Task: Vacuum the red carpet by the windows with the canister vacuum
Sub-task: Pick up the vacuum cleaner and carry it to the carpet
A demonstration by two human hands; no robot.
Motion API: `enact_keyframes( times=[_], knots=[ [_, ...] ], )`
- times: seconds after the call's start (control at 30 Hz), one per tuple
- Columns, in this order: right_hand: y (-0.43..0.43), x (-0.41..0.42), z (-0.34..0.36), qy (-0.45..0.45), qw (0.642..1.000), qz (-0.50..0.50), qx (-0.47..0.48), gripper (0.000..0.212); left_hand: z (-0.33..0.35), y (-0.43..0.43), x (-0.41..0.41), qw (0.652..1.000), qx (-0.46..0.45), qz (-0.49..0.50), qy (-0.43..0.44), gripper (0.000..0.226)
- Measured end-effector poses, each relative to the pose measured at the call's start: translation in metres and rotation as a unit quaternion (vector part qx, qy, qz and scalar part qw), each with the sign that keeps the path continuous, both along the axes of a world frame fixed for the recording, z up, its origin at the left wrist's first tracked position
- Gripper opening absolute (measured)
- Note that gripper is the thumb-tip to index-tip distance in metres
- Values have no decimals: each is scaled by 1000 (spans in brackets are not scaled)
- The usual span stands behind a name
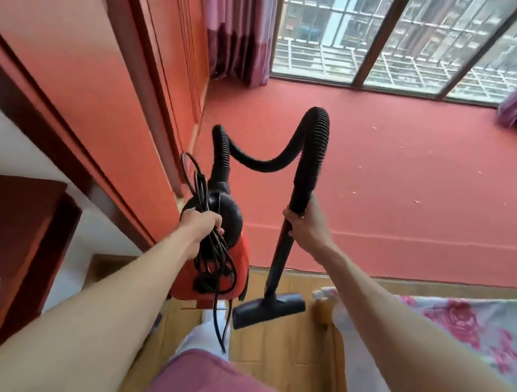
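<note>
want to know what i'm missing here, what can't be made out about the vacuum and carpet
Head view only:
Canister handle and switch: covered by the left hand and bundled cord.
Cord's plug: lost in the tangle.
Specks on the red carpet: too small to identify.
Carpet's right end: cut off by the frame edge.

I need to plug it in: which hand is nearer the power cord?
Left. The left hand grips the bundled power cord atop the canister; the right hand holds the wand, to the cord's right.
</note>
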State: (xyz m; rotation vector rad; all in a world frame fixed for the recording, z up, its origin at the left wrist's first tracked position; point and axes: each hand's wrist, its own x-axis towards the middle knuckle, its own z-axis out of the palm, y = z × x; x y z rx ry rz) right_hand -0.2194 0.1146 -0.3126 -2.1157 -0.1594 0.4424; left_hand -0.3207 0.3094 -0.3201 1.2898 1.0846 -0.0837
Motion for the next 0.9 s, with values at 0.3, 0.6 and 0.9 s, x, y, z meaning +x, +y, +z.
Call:
enact_keyframes(
  times=[0.3,0.6,0.9],
  knots=[
    [6,134,24,-14,989,-144,-22,35,18,36,173,990,-6,-139,16,27],
    [-31,260,9,10,975,-220,-6,41,15,3,347,981,23,-191,15,27],
    [-95,432,2,39,964,-264,2,43,29,-82,516,975,-9,-219,28,24]
  ],
)
